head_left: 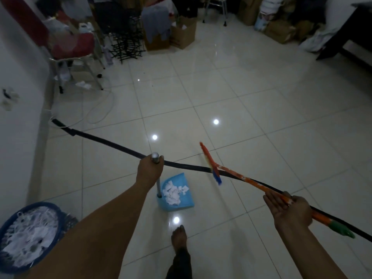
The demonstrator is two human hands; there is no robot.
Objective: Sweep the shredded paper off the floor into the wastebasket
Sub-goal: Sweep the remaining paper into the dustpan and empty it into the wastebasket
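A light blue dustpan (186, 204) stands on the floor just ahead of me, with a heap of white shredded paper (174, 191) in it. My left hand (150, 170) grips the top of its upright metal handle (155, 157). My right hand (289, 208) holds the orange broom handle (247, 181) across its palm, thumb over the stick and fingers stretched along it. The broom head (211, 164), orange with blue bristles, is lifted off the floor to the right of the dustpan. The blue wastebasket (58, 213) at bottom left is full of shredded paper.
A black cable cover (112, 142) runs diagonally across the tiles behind the dustpan. My bare foot (179, 236) stands below the dustpan. A red chair (76, 49), a black rack, cardboard boxes (183, 35) and bags line the far wall. A dark table (346, 35) stands at right.
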